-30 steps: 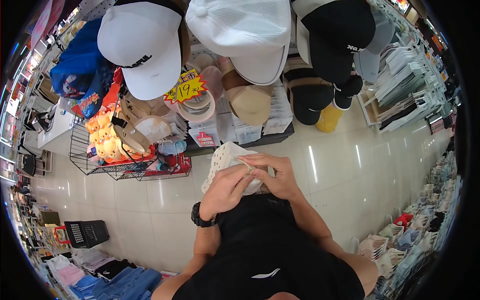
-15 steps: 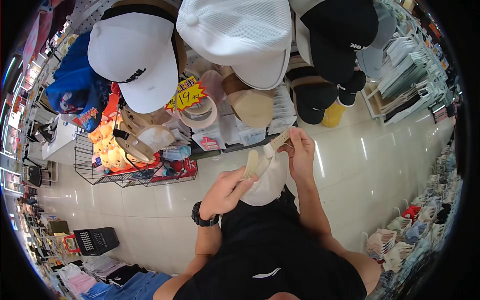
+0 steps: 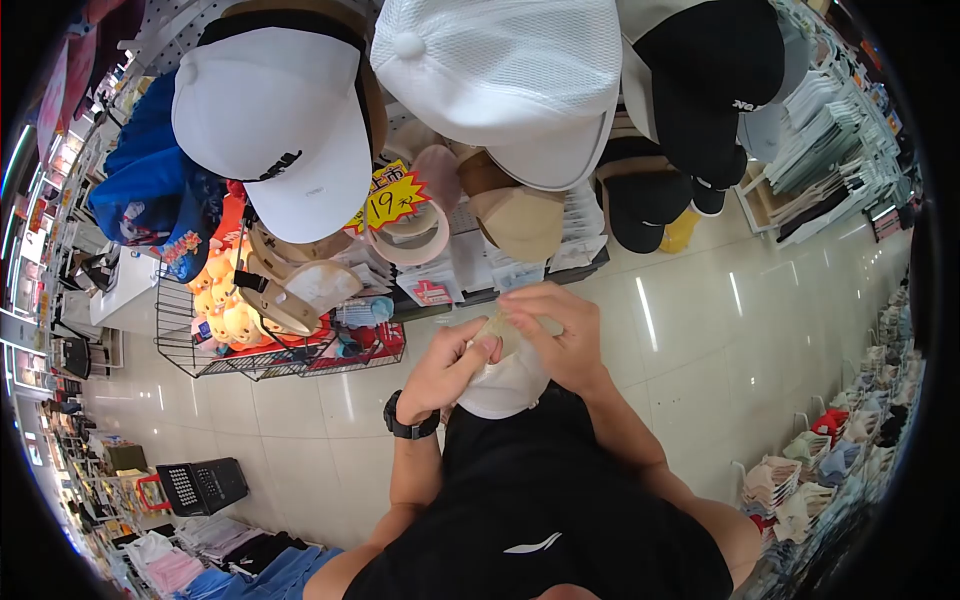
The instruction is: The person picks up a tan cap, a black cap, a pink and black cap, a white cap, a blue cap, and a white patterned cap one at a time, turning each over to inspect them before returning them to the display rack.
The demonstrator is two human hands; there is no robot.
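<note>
A cream-white cap (image 3: pixel 498 392) is between my hands in front of my waist, partly covered by them. My left hand (image 3: pixel 447 365), with a black watch on its wrist, pinches the cap's pale adjuster strap (image 3: pixel 494 327) between thumb and fingers. My right hand (image 3: pixel 562 335) is closed at the strap's other side, its fingertips close to those of my left hand. The strap's ends are mostly hidden by my fingers, so I cannot make out whether they are joined.
Ahead hang several caps, among them a white mesh cap (image 3: pixel 500 75), a white cap (image 3: pixel 275 130) and a black cap (image 3: pixel 710 85). A wire basket (image 3: pixel 215 350) of orange plush toys stands left. A black shopping basket (image 3: pixel 203 485) rests lower left; clothes racks (image 3: pixel 800 490) line the right.
My right hand has moved left and down, bringing the right strap end against the left one. The cap has shifted slightly left, and the view has turned a little.
</note>
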